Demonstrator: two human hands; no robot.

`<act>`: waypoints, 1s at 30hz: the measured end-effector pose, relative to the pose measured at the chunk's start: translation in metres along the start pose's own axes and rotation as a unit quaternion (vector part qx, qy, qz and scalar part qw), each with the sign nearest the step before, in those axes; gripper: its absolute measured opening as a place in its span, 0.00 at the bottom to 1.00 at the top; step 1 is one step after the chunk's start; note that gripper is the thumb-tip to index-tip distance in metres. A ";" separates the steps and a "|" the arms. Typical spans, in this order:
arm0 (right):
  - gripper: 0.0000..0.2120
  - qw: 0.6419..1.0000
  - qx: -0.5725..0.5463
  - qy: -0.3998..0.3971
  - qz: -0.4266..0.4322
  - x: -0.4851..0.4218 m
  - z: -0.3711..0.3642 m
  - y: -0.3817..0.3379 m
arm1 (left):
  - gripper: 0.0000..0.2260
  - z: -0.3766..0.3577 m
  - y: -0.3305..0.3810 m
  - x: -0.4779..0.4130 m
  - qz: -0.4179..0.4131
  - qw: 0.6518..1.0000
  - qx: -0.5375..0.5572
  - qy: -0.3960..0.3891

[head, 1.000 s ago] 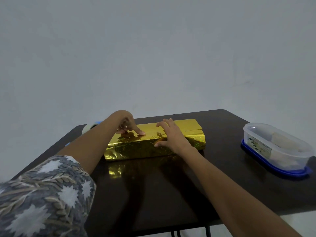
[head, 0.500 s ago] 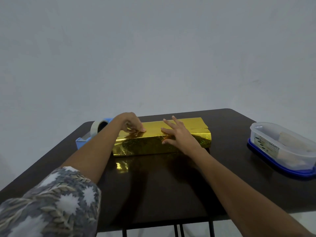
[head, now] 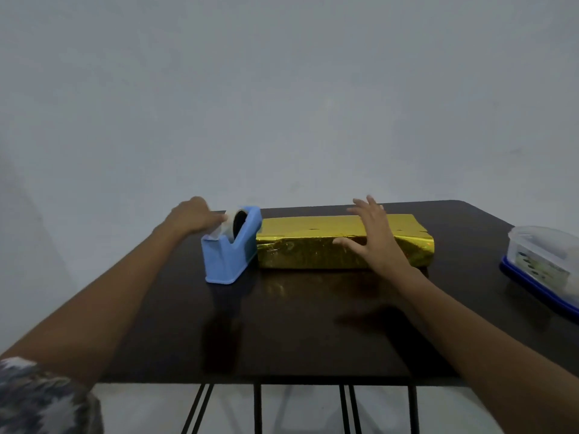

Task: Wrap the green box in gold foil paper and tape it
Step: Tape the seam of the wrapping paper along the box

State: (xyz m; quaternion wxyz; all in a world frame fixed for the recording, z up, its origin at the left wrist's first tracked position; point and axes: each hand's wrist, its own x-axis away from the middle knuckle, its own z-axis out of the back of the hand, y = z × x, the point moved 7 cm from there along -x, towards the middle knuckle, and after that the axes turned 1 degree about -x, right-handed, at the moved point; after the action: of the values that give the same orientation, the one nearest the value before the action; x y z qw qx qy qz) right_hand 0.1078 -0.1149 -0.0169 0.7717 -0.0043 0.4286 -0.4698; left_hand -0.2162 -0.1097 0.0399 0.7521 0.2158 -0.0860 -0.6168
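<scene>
The box, fully covered in gold foil paper (head: 316, 242), lies lengthwise across the far middle of the dark table (head: 297, 324); no green shows. Touching its left end stands a blue tape dispenser (head: 230, 256) with a roll of clear tape (head: 230, 227). My left hand (head: 192, 216) is at the back of the dispenser, its fingertips on the roll; whether they pinch the tape end is not visible. My right hand (head: 374, 239) hovers with spread fingers over the box's right half, the thumb at the front top edge, holding nothing.
A clear plastic container on a blue lid (head: 545, 264) sits at the table's right edge with pale items inside. A plain grey wall rises just behind the table. Thin black table legs (head: 257, 408) show below the near edge.
My left hand left the foil top and went left to the tape dispenser. My right hand lifted its flat press on the box and spread open. The view shifted left and down.
</scene>
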 end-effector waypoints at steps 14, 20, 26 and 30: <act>0.27 0.952 -0.251 -0.118 -0.132 -0.021 -0.166 -0.137 | 0.10 -0.035 -0.026 0.009 0.185 0.930 0.300 -0.105; 0.23 0.965 -0.210 -0.084 -0.131 -0.033 -0.172 -0.130 | 0.08 -0.035 -0.033 0.002 0.201 0.907 0.349 -0.126; 0.25 0.961 -0.221 -0.053 -0.160 -0.032 -0.180 -0.123 | 0.05 -0.031 -0.045 0.006 0.181 0.873 0.441 -0.099; 0.24 0.961 -0.229 -0.044 -0.150 -0.034 -0.186 -0.121 | 0.03 -0.049 -0.066 0.019 0.124 0.831 0.540 -0.054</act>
State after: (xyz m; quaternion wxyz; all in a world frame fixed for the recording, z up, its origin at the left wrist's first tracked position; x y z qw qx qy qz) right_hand -0.1099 -0.0846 -0.0625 0.6887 -0.2663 0.4845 -0.4690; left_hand -0.2511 -0.1270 -0.0347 0.5804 0.5413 -0.4719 -0.3841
